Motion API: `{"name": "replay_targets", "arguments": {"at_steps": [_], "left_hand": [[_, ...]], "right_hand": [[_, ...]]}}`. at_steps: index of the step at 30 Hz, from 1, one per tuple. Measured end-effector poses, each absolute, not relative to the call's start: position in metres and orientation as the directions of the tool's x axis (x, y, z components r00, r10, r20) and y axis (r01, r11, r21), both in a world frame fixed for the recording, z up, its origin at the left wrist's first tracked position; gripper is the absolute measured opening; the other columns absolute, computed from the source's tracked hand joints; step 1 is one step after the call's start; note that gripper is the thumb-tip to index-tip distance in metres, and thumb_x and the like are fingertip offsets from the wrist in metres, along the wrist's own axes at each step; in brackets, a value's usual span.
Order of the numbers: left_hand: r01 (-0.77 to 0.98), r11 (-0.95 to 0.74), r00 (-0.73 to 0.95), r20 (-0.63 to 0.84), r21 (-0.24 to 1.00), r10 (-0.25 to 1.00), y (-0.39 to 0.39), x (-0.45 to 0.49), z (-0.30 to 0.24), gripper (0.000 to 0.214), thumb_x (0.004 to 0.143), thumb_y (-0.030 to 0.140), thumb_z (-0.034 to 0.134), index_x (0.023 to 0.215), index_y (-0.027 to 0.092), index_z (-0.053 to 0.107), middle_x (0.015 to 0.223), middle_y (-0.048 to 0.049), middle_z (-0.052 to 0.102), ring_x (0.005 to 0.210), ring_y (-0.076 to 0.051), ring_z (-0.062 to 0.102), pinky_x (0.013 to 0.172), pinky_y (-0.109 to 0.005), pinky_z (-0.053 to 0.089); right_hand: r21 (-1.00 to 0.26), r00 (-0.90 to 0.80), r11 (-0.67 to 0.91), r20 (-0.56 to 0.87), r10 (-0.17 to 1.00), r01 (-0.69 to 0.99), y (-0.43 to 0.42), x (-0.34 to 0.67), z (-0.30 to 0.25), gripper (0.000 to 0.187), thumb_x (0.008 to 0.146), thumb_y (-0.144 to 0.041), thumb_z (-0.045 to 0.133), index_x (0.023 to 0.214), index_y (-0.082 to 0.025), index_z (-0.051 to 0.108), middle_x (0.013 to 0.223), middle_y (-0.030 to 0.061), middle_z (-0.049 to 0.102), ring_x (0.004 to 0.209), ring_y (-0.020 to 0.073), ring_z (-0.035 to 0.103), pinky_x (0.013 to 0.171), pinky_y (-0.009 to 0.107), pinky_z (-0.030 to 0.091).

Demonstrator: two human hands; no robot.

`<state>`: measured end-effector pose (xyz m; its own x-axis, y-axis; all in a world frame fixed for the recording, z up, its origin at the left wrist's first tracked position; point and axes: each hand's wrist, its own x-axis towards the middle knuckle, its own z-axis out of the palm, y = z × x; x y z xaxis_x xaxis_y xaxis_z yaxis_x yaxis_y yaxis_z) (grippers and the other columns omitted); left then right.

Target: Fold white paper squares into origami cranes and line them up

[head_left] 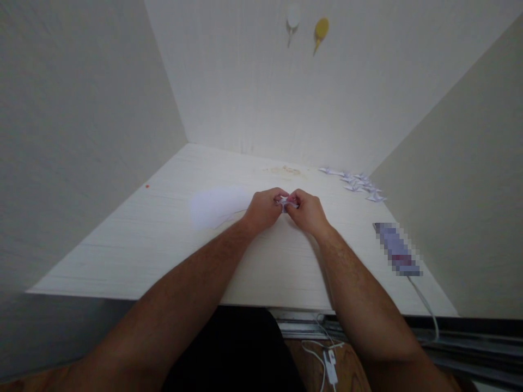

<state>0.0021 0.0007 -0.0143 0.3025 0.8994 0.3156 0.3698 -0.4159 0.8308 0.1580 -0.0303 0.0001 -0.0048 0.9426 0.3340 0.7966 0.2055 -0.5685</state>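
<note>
Over the middle of the white table, a small piece of folded white paper point(285, 206) is pinched between both hands. My left hand point(265, 208) closes on its left side with thumb and fingertips. On the right side, my right hand point(305, 209) grips it the same way, and the two hands nearly touch. Fingers cover much of the paper, so its exact folded shape is hard to make out. Left of my left hand, white paper sheets point(216, 206) lie flat on the table, partly hidden by that hand and forearm.
Several small folded white paper figures point(357, 184) sit at the back right. A pixelated phone-like device point(396, 249) with a white cable point(425, 299) lies at the right edge. Walls point(265, 98) enclose the table point(134, 245). A white power strip point(330, 367) rests below.
</note>
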Motion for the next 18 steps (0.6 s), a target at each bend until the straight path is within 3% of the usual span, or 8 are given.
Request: {"name": "replay_targets", "arguments": {"at_steps": [6,13,18], "left_hand": [[0.403,-0.42,0.315,0.307,0.813,0.898,0.0023,0.0,-0.0118,0.035,0.071,0.008,0.059,0.102,0.019,0.072,0.085,-0.0031,0.074,0.075,-0.015,0.066,0.072,-0.024,0.052],[0.122,-0.117,0.337,0.07,0.986,0.939,0.0036,0.0042,-0.0121,0.033,0.076,0.016,0.064,0.109,0.011,0.067,0.078,-0.0064,0.072,0.063,-0.014,0.067,0.061,-0.026,0.057],[0.087,-0.081,0.329,0.048,0.993,0.943,0.008,0.0041,-0.0164,0.028,0.074,0.012,0.066,0.101,0.011,0.068,0.075,-0.0067,0.072,0.064,-0.015,0.068,0.058,-0.026,0.058]], "right_hand": [[-0.698,-0.05,0.204,0.234,0.971,0.686,-0.0292,0.1632,-0.0004,0.006,0.082,-0.025,0.058,0.085,-0.021,0.061,0.064,-0.002,0.066,0.051,0.0109,0.061,0.052,0.021,0.042],[-0.761,-0.044,0.179,0.194,0.98,0.623,-0.0311,0.1586,0.0032,0.009,0.084,-0.029,0.059,0.086,-0.02,0.061,0.063,-0.0006,0.067,0.047,0.0112,0.062,0.044,0.019,0.041],[-0.768,-0.044,0.189,0.205,0.978,0.612,-0.0291,0.1609,0.0005,0.011,0.083,-0.03,0.061,0.087,-0.02,0.06,0.06,-0.0016,0.065,0.046,0.0109,0.059,0.043,0.019,0.04]]}}
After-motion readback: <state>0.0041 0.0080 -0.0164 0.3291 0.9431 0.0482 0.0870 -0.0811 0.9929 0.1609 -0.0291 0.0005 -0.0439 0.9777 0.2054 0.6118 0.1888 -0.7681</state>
